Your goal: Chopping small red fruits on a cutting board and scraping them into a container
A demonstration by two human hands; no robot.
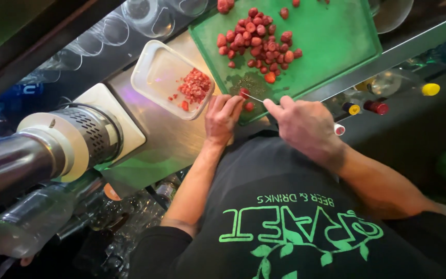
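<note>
Head view: our left hand (222, 118) pinches a small red strawberry (244, 93) on the smooth green cutting board (336, 36); our right hand (303, 124) grips a thin knife (254, 97) touching it.

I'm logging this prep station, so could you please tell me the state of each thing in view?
Left hand: fingers pinning a strawberry piece on the board.
Right hand: gripping a knife, blade at that piece.
Strawberries: whole, piled on the board.
Board: green, flat on the counter.
Tub: open, partly filled with chopped pieces.
</note>
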